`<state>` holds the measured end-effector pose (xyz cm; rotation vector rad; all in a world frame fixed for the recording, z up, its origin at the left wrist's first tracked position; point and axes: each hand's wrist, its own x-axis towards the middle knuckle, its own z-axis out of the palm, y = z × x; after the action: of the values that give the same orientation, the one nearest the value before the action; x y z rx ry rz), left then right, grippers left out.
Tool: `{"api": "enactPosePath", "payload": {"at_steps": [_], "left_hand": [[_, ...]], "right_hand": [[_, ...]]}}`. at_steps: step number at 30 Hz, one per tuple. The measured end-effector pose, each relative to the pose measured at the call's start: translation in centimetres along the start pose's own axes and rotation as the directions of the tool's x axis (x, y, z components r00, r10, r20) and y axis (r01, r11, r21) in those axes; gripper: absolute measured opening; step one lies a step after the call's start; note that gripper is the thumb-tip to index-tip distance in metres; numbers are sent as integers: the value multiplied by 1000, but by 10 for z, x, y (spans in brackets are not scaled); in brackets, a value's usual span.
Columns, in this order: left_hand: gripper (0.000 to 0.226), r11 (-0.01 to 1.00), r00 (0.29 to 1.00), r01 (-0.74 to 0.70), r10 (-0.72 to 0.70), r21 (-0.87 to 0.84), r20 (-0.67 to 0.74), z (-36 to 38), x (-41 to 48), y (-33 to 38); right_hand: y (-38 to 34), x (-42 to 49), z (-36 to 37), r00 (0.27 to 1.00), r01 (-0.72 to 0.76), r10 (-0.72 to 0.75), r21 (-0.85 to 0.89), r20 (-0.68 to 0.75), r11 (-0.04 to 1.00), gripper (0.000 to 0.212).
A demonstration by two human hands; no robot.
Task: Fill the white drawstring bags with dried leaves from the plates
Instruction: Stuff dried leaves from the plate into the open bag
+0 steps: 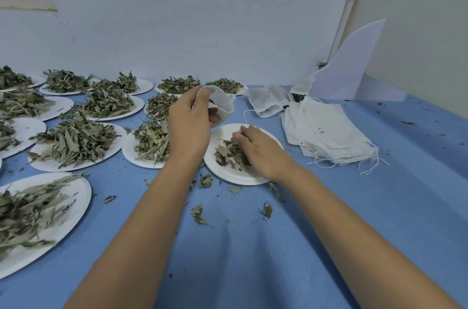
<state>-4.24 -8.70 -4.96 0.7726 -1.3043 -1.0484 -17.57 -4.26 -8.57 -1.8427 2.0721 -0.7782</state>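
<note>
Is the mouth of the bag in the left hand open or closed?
Open. The left hand pinches the bag at its rim, and its mouth gapes wide. How full: cannot tell.

Blue-covered table (253, 245) here: leaf-heaped paper plates (129, 149) spread left of the bag stack (326, 136), leaf crumbs (198, 213) scatter before it, loose bags (266, 102) and a white sheet (349, 68) sit behind.
</note>
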Motion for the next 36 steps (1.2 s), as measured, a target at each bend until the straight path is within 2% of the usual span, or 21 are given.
{"api": "enactPosePath", "payload": {"at_steps": [3, 6, 8, 13, 18, 24, 31, 36], "left_hand": [[23, 1000, 1000, 8, -8, 1, -13, -1, 1, 0], [23, 1000, 1000, 16, -16, -1, -22, -2, 2, 1], [23, 1000, 1000, 16, -15, 13, -16, -2, 2, 1], [23, 999, 1000, 25, -24, 25, -14, -2, 1, 2], [23, 999, 999, 31, -31, 32, -14, -2, 1, 1], [23, 999, 999, 42, -42, 25, 0, -1, 1, 1], [22, 998, 999, 45, -45, 46, 2, -1, 0, 1], [22, 997, 999, 34, -34, 71, -1, -1, 0, 1]], "right_hand": [[-2, 0, 3, 1000, -6, 4, 101, 22, 995, 49], [-4, -2, 5, 999, 25, -28, 78, 46, 997, 68], [-4, -2, 10, 996, 62, -63, 14, 56, 998, 70], [-1, 1, 15, 988, 142, -149, -159, -36, 977, 53], [5, 3, 11, 982, 114, -139, -183, -128, 976, 42], [1, 1, 8, 985, 82, -98, -120, -141, 989, 50], [-5, -1, 9, 991, 105, -125, -282, -53, 954, 31], [-4, -2, 13, 991, 62, -92, -285, -94, 957, 28]]}}
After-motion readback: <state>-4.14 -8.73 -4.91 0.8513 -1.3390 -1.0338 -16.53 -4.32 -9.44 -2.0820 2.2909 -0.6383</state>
